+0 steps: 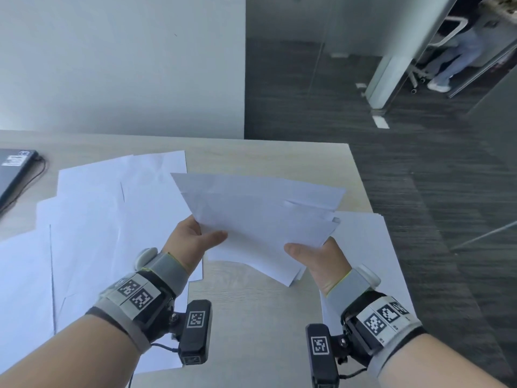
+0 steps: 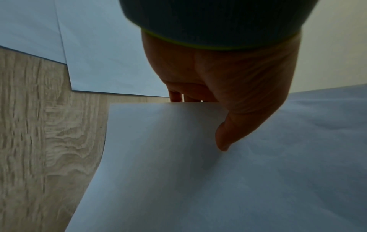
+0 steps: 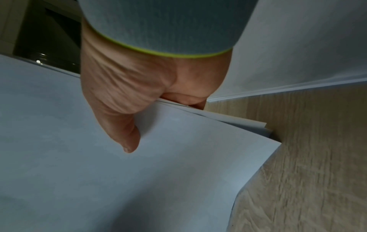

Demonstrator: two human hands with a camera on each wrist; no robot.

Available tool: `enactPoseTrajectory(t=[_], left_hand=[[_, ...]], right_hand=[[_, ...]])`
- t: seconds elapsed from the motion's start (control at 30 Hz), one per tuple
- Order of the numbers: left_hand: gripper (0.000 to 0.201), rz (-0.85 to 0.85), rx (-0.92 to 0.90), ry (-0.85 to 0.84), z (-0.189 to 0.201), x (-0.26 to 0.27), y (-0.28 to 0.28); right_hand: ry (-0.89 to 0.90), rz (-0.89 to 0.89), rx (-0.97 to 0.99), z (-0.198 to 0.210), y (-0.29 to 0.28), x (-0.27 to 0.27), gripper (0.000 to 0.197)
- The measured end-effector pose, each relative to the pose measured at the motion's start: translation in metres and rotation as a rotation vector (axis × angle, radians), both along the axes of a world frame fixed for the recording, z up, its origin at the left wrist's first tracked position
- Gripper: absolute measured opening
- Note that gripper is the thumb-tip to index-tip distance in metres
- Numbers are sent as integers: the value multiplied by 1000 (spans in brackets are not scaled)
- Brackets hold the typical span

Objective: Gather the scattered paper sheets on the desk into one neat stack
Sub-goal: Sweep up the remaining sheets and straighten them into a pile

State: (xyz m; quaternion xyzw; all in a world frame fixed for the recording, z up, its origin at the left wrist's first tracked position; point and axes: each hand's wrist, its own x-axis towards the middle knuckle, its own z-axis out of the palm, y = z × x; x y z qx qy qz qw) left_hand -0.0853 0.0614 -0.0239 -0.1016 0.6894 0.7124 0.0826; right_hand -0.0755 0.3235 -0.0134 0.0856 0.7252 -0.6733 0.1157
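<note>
A loose bundle of white paper sheets (image 1: pixel 260 217) is held above the wooden desk (image 1: pixel 251 317), its edges fanned and uneven. My left hand (image 1: pixel 195 239) pinches the bundle's left edge, thumb on top and fingers underneath. My right hand (image 1: pixel 316 256) pinches its right near corner the same way. In the left wrist view the thumb (image 2: pixel 228 136) presses on the top sheet (image 2: pixel 198 180). In the right wrist view the thumb (image 3: pixel 127 135) lies on the bundle (image 3: pixel 139 180), whose several sheet edges (image 3: pixel 248 125) splay apart. More sheets (image 1: pixel 92 228) lie scattered on the desk to the left.
A flatter stack of sheets (image 1: pixel 369 261) lies by the desk's right edge, under my right wrist. A dark laptop (image 1: pixel 14 169) with a cable sits at the far left. The desk's right edge (image 1: pixel 363 191) drops to dark carpet. A person stands far off at the upper right.
</note>
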Motion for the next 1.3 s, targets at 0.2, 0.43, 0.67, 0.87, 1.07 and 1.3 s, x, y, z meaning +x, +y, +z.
enactPoseTrajectory(t=[0.2,0.43,0.67,0.87,1.07,1.3], left_hand=[[56,-12,38,57,7,-3,6],[50,37,98,135,18,-11,7],[27,99,76,155,21,-6,14],[32,52,162,238,32,-8,13],[38,84,126,222,48,-13,18],[89,168,119,137,54,-22,23]], right_hand=[[124,-18,-42,14,-6,0,28],[128,-106,-99,23,-3,-2,14],[96,-112,-80,28,0,0,13],[229,-92,-102,43,2,2,32],[208,-157,-129,53,-2,4,38],[287,-295,-196,71,-11,5,92]])
